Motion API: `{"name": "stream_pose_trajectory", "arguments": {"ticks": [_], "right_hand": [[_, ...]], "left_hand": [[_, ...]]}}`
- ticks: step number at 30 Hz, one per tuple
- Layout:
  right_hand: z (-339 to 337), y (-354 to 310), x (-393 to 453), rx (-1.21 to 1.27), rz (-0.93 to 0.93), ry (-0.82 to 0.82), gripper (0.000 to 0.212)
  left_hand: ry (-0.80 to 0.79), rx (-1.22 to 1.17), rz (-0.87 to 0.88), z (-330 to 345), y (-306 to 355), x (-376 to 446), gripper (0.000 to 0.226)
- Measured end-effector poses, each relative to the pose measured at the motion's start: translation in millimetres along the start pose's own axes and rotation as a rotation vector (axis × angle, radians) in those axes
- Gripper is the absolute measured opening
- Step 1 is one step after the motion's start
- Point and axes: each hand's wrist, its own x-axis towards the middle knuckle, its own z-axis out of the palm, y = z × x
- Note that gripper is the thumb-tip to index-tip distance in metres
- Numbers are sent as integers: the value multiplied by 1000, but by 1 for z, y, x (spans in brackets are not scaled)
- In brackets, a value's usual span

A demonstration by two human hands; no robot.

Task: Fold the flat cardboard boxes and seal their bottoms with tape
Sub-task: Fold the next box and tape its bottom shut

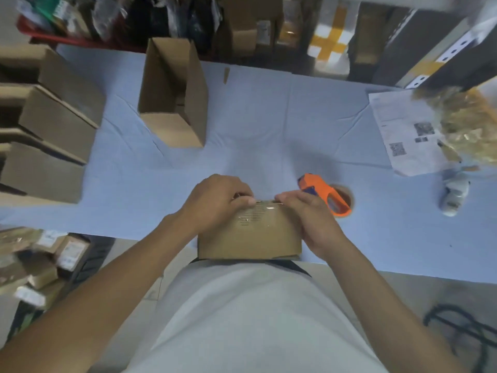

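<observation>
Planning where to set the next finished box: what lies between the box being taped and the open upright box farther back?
Only bare blue cloth, in the head view, between the taped box and the open box.

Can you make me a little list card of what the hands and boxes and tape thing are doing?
left hand: presses on the far edge of the box
right hand: holds the box's right end
box: at the table's near edge, clear tape along its top
tape dispenser: orange, lying on the table beside the right hand
open box: stands farther back
table: pale blue cover
</observation>
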Motion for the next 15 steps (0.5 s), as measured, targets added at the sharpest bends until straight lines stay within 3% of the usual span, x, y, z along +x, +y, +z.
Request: {"name": "stream_pose_trajectory", "arguments": {"ticks": [3, 6, 10, 15], "right_hand": [[9, 7, 4, -565, -141, 229, 23], [11, 7, 11, -835, -342, 318, 27], [12, 3, 15, -768, -571, 21, 12], [2, -5, 16, -788, -446, -163, 36]], "left_hand": [[-3, 4, 21, 10, -3, 3, 16], [6, 28, 43, 11, -6, 8, 16], [-22, -43, 55, 4, -14, 10, 14], [-163, -35, 64, -3, -19, 10, 29]]}}
